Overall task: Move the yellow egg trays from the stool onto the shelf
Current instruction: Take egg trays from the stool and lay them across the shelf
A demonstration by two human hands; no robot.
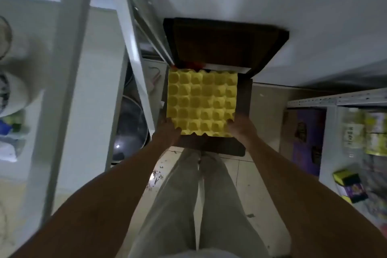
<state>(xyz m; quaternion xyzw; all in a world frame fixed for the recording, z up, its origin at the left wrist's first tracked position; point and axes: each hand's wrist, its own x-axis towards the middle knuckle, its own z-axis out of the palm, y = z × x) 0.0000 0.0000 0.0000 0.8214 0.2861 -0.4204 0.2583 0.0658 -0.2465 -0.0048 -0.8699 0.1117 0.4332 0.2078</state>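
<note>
Left hand (168,129), right hand (240,126) grip blurred egg tray (202,100).

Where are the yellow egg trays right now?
Centre of the head view: the egg trays sit on the dark stool, with the left hand and right hand at their near corners, between the white shelf frames.

Clear domed lid (130,125) low on the left, behind a white upright post (138,65); purple carton (307,134) on the floor at right; blurred yellow-green packs (374,132) above it. Pale floor tiles (228,184) carry dark debris (155,176); a dark board (226,42) leans against the far wall.
</note>
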